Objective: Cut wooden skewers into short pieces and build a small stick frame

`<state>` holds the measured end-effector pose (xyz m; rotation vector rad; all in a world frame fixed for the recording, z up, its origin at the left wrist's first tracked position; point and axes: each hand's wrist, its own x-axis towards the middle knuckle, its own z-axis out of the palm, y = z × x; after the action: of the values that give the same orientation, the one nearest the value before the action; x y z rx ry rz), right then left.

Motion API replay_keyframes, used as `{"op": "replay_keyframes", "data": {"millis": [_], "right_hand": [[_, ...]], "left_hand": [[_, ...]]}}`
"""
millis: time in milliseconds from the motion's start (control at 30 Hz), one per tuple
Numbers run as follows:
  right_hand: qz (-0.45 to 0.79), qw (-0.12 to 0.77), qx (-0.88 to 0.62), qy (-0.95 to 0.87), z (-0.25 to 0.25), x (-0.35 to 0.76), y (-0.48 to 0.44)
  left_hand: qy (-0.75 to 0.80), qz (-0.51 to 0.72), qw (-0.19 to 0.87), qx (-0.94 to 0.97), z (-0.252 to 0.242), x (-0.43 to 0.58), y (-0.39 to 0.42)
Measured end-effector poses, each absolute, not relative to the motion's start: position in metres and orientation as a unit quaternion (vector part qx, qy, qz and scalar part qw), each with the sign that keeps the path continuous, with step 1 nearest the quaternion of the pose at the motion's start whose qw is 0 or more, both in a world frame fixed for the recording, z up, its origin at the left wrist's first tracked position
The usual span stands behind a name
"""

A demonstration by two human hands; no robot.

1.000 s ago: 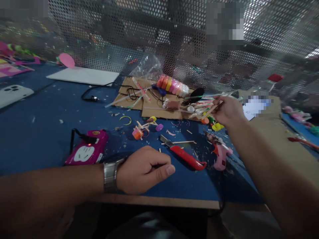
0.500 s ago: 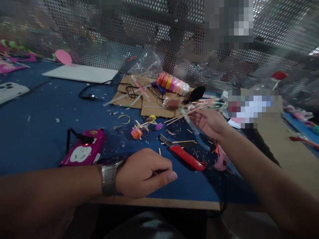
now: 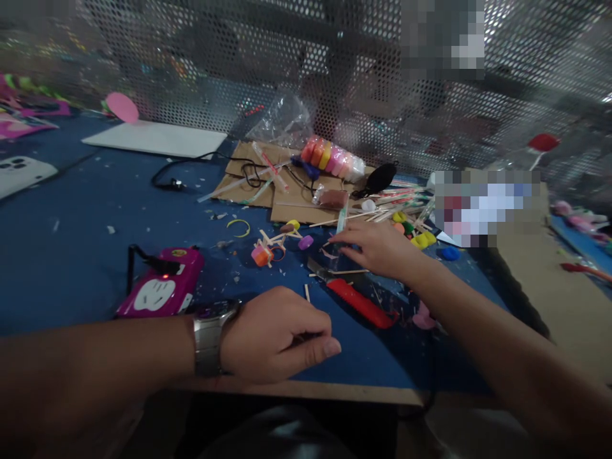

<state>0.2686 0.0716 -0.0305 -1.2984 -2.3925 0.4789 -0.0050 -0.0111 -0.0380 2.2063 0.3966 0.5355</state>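
The 2 hands were apart over a blue table. The left hand lay near the front edge, its fingers curled and the thumb a little away from them; whether it held anything could not be told. A metal watch circled that wrist.

The right hand reached across the middle, fingers pointing left. A clear strip with a greenish end stood out just past its fingertips, and a thin stick ran behind it. I cannot tell whether the fingers were pinched on either.

Below the right hand lay a knife with a red handle, its blade toward the upper left. A pink glue gun showed partly beneath the forearm. Left of the fingertips lay a purple lump and a small stick frame. A magenta box sat beyond the left wrist. Cardboard lay farther back, under a brown packet.
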Motion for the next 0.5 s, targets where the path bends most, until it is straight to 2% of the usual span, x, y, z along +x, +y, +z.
{"op": "replay_keyframes", "data": {"millis": [100,333,400,500], "right_hand": [[0.136,0.223,-0.455,-0.851,-0.027,0.268,0.079],[0.021,0.454,-0.541,-0.708,-0.010,0.301,0.093],[0.013,0.467,-0.571,-0.675,-0.011,0.313,0.104],[0.042,0.429,-0.587,-0.685,-0.016,0.327,0.122]], "left_hand": [[0.155,0.214,0.401,0.877,-0.038,-0.006,-0.011],[0.146,0.211,0.396,0.882,-0.039,-0.007,-0.010],[0.144,0.211,0.397,0.882,-0.040,-0.007,-0.010],[0.146,0.206,0.394,0.884,-0.040,-0.007,-0.010]]}}
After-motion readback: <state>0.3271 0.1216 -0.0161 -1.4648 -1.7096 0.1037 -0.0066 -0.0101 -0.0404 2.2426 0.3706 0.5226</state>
